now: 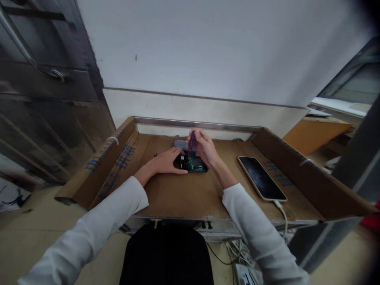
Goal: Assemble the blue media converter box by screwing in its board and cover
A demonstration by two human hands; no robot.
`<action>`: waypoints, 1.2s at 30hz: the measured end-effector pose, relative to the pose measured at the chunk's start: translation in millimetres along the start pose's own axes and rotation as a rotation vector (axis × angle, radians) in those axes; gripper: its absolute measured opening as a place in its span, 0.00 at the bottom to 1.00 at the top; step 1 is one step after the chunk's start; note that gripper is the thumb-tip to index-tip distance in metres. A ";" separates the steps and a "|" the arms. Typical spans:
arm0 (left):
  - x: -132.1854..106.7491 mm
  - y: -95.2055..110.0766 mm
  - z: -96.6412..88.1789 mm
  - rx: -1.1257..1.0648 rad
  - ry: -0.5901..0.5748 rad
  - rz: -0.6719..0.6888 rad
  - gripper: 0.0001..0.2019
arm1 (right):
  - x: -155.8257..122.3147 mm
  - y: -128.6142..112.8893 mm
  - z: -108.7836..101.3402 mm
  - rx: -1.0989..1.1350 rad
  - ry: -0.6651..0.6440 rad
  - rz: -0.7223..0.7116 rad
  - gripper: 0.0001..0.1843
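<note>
A small black device with a bared green circuit board (196, 168) lies on the cardboard in the middle of the table. My left hand (170, 161) grips the device's left end, thumb at the near side and fingers at the far side. In my right hand (203, 145) a screwdriver (192, 142) with a dark reddish-purple handle is held upright, its lower end over the board. Whether the tip touches a screw is too small to tell. Behind the board lies a grey, flat, box-like piece (180, 144), partly covered by my hands.
Cardboard (178, 198) lines the table, with raised flaps at left and right (311, 174). A phone (261, 178) lies at the right with a white cable (282, 211) plugged in. A wall stands behind; cables and a power strip (243, 251) are below the table.
</note>
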State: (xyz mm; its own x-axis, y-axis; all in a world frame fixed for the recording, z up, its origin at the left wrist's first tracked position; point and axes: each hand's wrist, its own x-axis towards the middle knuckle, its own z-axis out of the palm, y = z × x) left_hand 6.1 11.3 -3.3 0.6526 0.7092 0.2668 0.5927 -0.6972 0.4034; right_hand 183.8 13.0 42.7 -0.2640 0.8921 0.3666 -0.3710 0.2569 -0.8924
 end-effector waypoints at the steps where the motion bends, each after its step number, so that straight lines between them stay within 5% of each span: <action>1: 0.1 0.1 -0.2 -0.002 -0.001 -0.002 0.32 | 0.2 -0.4 0.4 0.027 -0.015 0.024 0.18; 10: -0.1 -0.3 0.2 -0.002 0.002 -0.010 0.31 | 5.6 10.8 1.7 0.108 0.108 -0.005 0.25; 17: 0.2 -1.8 1.0 -0.003 0.013 0.005 0.33 | 2.6 7.5 -1.8 0.005 0.054 -0.012 0.19; 22: 0.0 0.5 -0.2 0.028 -0.004 -0.003 0.33 | 4.6 7.8 1.2 0.128 0.045 0.062 0.22; 29: -0.3 1.4 -1.1 0.008 -0.006 -0.004 0.32 | 6.7 14.6 1.5 0.117 0.108 -0.023 0.25; 36: 0.6 -1.4 0.1 0.009 0.002 0.009 0.34 | 3.3 7.9 -1.8 0.029 0.041 -0.024 0.19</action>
State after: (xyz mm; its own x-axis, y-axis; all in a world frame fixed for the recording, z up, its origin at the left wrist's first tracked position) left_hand 5.7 12.7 -3.9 0.6573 0.7027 0.2723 0.5906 -0.7048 0.3931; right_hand 181.6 18.7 36.3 -0.2188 0.9004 0.3761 -0.4021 0.2680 -0.8755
